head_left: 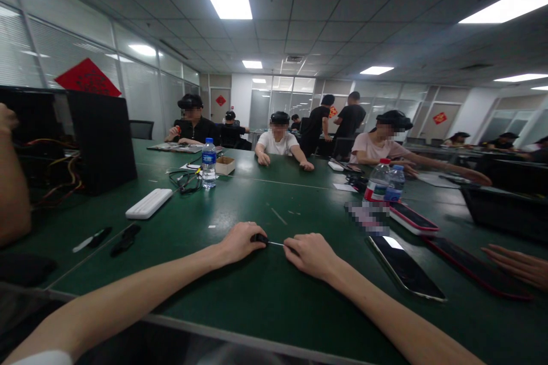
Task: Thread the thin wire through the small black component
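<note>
My left hand (pixel 243 242) is closed around the black handle of a screwdriver (pixel 260 238), low over the green table (pixel 240 291). A thin metal shaft runs from the handle across to my right hand (pixel 311 254). The fingers of that hand are pinched at the shaft's far end, so the tip is hidden. Both forearms reach in from the bottom corners of the head view.
To the right lie a phone (pixel 406 267), a red-edged phone (pixel 413 218) and bottles (pixel 377 179). Leftward are a white power strip (pixel 149 203), a water bottle (pixel 209 163), a small box (pixel 225 165) and a black computer case (pixel 103 142). Another person's hand (pixel 520 265) rests far right.
</note>
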Demonstrator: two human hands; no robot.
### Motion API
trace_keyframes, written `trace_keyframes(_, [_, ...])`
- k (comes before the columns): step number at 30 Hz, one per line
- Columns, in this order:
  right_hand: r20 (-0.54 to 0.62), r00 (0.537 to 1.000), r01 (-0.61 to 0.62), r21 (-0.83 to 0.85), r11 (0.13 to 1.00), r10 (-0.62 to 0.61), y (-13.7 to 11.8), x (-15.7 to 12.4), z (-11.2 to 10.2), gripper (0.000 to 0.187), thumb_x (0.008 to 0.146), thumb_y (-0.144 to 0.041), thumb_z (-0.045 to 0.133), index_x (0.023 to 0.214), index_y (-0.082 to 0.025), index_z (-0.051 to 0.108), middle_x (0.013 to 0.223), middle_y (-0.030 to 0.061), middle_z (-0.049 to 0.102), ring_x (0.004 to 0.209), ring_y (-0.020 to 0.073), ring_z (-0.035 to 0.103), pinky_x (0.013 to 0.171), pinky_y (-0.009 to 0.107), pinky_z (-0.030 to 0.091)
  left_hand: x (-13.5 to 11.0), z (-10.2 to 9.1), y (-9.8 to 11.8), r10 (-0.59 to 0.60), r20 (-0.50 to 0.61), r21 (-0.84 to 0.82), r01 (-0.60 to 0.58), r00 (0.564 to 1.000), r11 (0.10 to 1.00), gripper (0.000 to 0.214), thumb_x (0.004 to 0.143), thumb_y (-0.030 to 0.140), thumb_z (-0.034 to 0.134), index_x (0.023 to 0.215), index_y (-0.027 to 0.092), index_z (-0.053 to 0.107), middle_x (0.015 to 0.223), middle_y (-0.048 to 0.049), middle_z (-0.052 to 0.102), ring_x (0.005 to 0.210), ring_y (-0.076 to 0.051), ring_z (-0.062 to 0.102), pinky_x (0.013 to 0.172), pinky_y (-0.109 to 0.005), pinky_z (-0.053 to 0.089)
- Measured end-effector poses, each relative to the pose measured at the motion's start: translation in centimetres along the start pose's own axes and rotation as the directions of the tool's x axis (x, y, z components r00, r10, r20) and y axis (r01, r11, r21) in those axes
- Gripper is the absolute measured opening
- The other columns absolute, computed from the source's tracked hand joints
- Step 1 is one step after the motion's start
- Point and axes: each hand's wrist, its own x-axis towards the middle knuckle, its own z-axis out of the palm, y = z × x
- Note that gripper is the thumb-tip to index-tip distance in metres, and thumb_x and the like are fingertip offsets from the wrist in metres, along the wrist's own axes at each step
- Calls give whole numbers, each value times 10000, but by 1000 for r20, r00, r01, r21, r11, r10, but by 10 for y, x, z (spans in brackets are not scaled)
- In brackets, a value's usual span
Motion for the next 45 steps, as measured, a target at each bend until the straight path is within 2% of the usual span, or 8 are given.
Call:
trace_keyframes(11, [-8,999,-43,52,998,43,-3,0,6,350,1002,-347,411,976,-200,728,824,63,721,680,164,645,667,252,455,-1,4,3,54,-6,141,-52,999,989,223,886,296,666,1087,213,715,1032,-56,716,957,-222,648,863,-323,488])
trace_keyframes(22, [-47,998,-25,194,981,35,3,-1,13,352,987,-343,429,961,-200,749,771,37,722,646,151,643,657,245,478,-1,1,3,-47,-10,24,48,999,999,203,855,316,698,1023,210,736,955,-37,730,839,-189,656,753,-282,486])
trace_keyframes(25, [-121,992,9,296,955,29,3,-1,13,355,980,-333,431,938,-194,754,778,31,731,656,150,650,673,248,482,0,-1,6,-75,2,-2,75,997,997,197,834,328,715,983,202,745,923,-33,731,817,-186,652,716,-267,476])
trace_keyframes(28, [-261,964,74,426,902,45,1,2,10,360,988,-333,416,947,-186,743,844,30,748,700,145,667,692,236,484,2,-2,9,-69,14,-71,70,998,995,201,820,338,734,963,198,751,912,-26,736,803,-176,651,713,-256,474])
trace_keyframes(32, [-372,927,108,404,908,56,5,4,8,347,978,-348,438,971,-173,738,875,49,755,731,154,674,712,242,482,4,-2,10,-61,11,-125,62,998,990,205,812,321,742,970,190,746,906,-20,737,801,-168,651,725,-252,475])
trace_keyframes(34, [-335,942,90,342,936,32,13,3,10,355,979,-347,434,963,-172,743,846,53,749,706,155,664,699,246,477,3,-1,10,-67,15,-132,68,998,989,198,811,319,736,959,189,745,910,-21,736,810,-171,649,724,-255,475])
trace_keyframes(40, [-84,994,84,190,978,-69,25,1,9,354,979,-340,427,996,-193,749,827,43,743,690,152,658,716,250,472,1,-1,8,-56,13,-128,57,998,990,201,809,333,731,956,195,747,891,-19,725,775,-167,629,692,-256,465])
trace_keyframes(45, [-31,996,88,158,984,-84,19,1,4,344,980,-339,427,966,-202,742,819,39,734,697,153,651,688,240,450,0,-2,10,-41,13,-115,42,999,993,186,821,308,722,964,191,742,898,-22,720,795,-167,627,701,-256,452])
